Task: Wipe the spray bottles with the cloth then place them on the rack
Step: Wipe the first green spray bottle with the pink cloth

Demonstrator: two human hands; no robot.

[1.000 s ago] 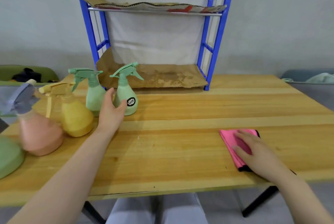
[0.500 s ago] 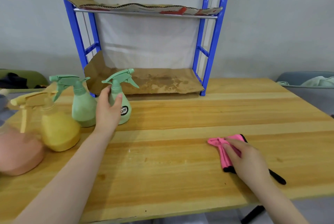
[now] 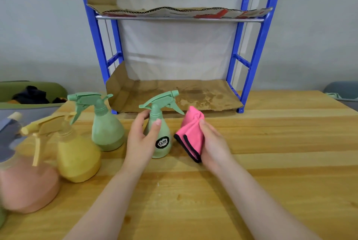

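Head view: the pink bottle (image 3: 27, 185) far left of the left hand (image 3: 140, 140) is blurred and partly cut off. That hand grasps an upright green spray bottle (image 3: 160, 135) on the table (image 3: 271, 162), nozzle pointing left; its black label is unreadable. Just right, the right hand (image 3: 214, 146) clutches the pink cloth (image 3: 191, 135)

Left hand (image 3: 140, 139) grips green spray bottle (image 3: 159, 133) upright on table (image 3: 271, 162); right hand (image 3: 215, 146) holds pink cloth (image 3: 190, 135) just beside.
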